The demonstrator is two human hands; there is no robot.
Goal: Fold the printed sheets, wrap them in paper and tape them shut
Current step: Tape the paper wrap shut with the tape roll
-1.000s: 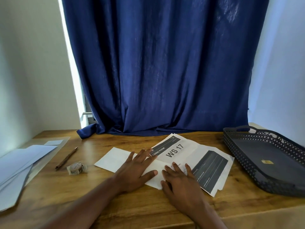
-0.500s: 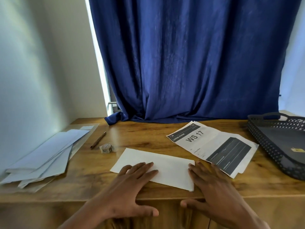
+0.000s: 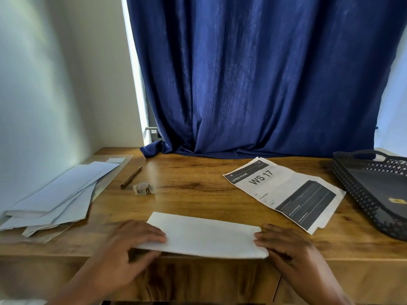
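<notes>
Folded white sheet (image 3: 204, 235) now nearer table edge, blank side up

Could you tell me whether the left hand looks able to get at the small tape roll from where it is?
Probably yes: the tape roll lies on bare wood beyond the left hand, nothing between them.
</notes>
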